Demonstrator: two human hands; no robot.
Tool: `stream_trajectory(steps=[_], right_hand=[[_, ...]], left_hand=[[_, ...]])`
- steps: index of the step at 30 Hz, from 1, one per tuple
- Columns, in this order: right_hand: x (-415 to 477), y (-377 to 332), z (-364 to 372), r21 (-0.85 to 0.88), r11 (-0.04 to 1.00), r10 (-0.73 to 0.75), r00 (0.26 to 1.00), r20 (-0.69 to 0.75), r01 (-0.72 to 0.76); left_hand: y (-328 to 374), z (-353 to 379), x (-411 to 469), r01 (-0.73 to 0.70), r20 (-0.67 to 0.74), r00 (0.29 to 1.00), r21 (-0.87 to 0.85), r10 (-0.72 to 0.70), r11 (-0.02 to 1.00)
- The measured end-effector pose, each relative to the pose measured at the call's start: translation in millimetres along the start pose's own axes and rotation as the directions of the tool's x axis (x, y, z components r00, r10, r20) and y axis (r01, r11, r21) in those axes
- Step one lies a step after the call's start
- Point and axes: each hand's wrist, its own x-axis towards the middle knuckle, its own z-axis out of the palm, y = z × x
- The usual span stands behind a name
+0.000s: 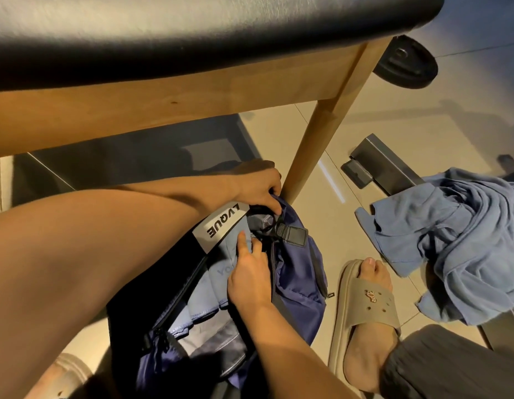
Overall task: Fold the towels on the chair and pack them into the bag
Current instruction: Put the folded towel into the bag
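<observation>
A folded towel (pixel 218 272), light blue, sits inside the open navy bag (pixel 296 272), which lies on the floor just in front of the chair (pixel 163 90), its mouth up against the foot of the chair's front leg (pixel 316 139). The person's left hand (pixel 260 185) reaches across and grips the bag's rim by that leg, fingers curled over the cloth to hold the mouth open. The right hand (pixel 250 276) is down in the opening with its forefinger straight on the towel, pressing it in; the other fingers tuck out of sight behind the fold, so I can't say whether they pinch the cloth or only push. By my reckoning the job is partly done: some towel is packed, but a crumpled heap of towels (pixel 457 243) in the same blue lies well apart to the right, draped over a grey metal bar (pixel 385 168) on the floor, not yet folded. Nothing lies on the part of the chair's black seat that I can see. In the way are the bag's own buckle strap (pixel 291 233) and grey label (pixel 218 226) crossing the opening, and the person's slippered foot (pixel 365 306) planted between bag and heap.
</observation>
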Motion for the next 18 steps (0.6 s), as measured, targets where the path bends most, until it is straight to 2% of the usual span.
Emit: stream_trajectory(steps=[2,4,6,9,12,16,18], right_hand=[[-12.4,-6.7,-5.4,-0.033,0.999,-0.025,1.000,-0.006,0.024],[-26.9,-12.8,-4.0,-0.071,0.995,-0.075,0.992,-0.100,0.068],[-32.1,-17.7,2.9,-0.072,0.994,-0.089,0.989,-0.117,0.081],[-17.2,-14.9,10.6,-0.030,0.997,-0.076,0.997,-0.002,0.076],[-0.1,-6.0,10.6,-0.014,0.992,-0.123,0.989,0.087,0.125],[11.2,-5.1,2.7,-0.053,0.984,-0.163,0.978,0.128,0.171],[6.9,-5.7,-3.1,-0.049,0.984,-0.163,0.978,0.128,0.170]], left_hand=[[2.2,1.4,-0.1,-0.005,0.007,1.000,0.016,0.005,1.000],[3.5,2.4,-1.1,-0.006,0.012,1.000,0.011,0.006,1.000],[5.5,1.1,-3.0,-0.008,0.012,1.000,0.002,0.008,1.000],[10.0,-4.3,-6.9,-0.003,0.015,1.000,-0.057,0.004,0.998],[12.7,-13.7,-10.2,0.007,-0.019,1.000,-0.118,-0.010,0.993],[9.3,-21.6,-13.5,-0.016,-0.048,0.999,-0.042,0.014,0.999],[4.4,-20.3,-19.0,0.028,-0.028,0.999,-0.020,-0.029,0.999]])
